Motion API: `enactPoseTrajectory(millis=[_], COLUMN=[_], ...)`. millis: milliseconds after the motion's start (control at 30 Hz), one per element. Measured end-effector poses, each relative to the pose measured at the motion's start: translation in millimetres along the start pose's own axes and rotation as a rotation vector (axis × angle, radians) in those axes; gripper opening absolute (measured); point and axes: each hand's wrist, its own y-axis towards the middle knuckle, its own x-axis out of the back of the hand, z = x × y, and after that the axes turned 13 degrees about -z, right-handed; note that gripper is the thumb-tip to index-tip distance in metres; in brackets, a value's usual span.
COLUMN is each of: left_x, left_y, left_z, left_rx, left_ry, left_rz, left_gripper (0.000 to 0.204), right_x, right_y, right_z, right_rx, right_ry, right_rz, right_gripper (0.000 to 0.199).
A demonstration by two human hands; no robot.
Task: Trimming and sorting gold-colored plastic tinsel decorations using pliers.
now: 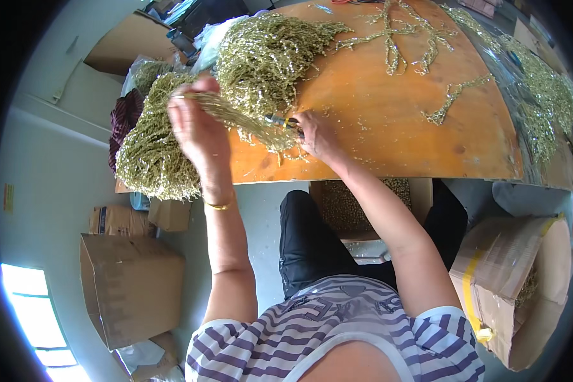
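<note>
A bundle of thin gold tinsel strands (239,116) stretches across in front of me, above the table's near edge. My left hand (200,130), slightly blurred, is closed around its left end. In my right hand (319,136) is a small black-and-yellow hand tool, seemingly a cutter (281,120); its tip is hard to make out. The tool lies against the bundle's right end, and the fingers partly hide it. Just beyond, a big heap of gold tinsel (264,60) rests on the table. Another tinsel heap (156,156) hangs over the table's left edge, beside my left hand.
The wooden table (388,143) carries scattered gold bits. Loose tinsel lengths (391,38) lie at its far side, and more tinsel (544,118) lies on the right. Cardboard boxes stand at lower left (140,290) and lower right (496,261). Under the table is an open box (420,207).
</note>
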Motion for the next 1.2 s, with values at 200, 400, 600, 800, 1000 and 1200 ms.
enactPoseTrajectory(millis=[200,400,600,800,1000,1200], left_x=[-21,-7,-10,-15,-10,-5], left_y=[-40,-140,-190,-207,-212,-216], left_z=[-24,6,26,25,27,26], left_rx=[0.272,1.02,0.867,0.731,0.473,0.194], left_ry=[0.032,0.075,0.28,0.614,0.733,0.883], left_rz=[0.024,0.046,0.234,0.491,0.551,0.591], left_gripper=[0.027,0.027,0.023,0.023,0.023,0.024], right_x=[12,119,205,214,209,204], right_y=[12,-36,-115,-146,-155,-160], right_z=[-25,28,97,102,105,108], right_rx=[-0.049,-0.397,-0.581,-0.55,-0.578,-0.619], right_ry=[-0.029,0.091,0.177,0.034,0.009,-0.026], right_rz=[-0.005,-0.198,0.126,0.101,0.095,0.154], right_gripper=[0.037,0.034,0.038,0.041,0.042,0.044])
